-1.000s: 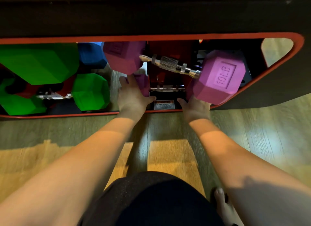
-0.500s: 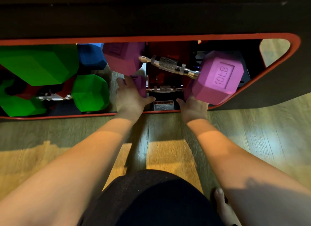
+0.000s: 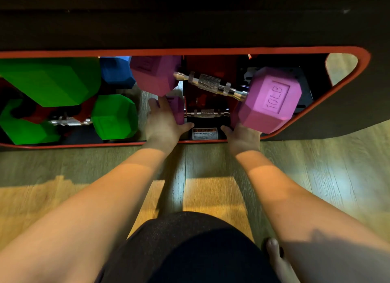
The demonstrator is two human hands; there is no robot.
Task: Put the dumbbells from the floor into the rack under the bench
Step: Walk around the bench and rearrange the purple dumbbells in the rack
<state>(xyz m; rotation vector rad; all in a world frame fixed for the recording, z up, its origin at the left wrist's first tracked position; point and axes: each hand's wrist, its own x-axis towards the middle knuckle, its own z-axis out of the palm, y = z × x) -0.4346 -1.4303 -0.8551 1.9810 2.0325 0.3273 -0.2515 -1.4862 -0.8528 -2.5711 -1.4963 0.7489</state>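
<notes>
Both hands reach into the rack (image 3: pixel 211 50) under the bench. The left hand (image 3: pixel 163 124) holds one purple end of the lower dumbbell (image 3: pixel 207 113), fingers curled round it. The right hand (image 3: pixel 242 135) presses the other end; its fingers are hidden, so I cannot tell its grip. Nothing has really moved since a moment ago. Above lies another purple dumbbell (image 3: pixel 270 99) marked "10LB". A small label (image 3: pixel 204 133) reads "CAUTION". Green dumbbells (image 3: pixel 115 116) sit left.

Warm light falls in patches on the wood-plank floor (image 3: pixel 211 190), darker toward the black bench (image 3: pixel 190 25).
</notes>
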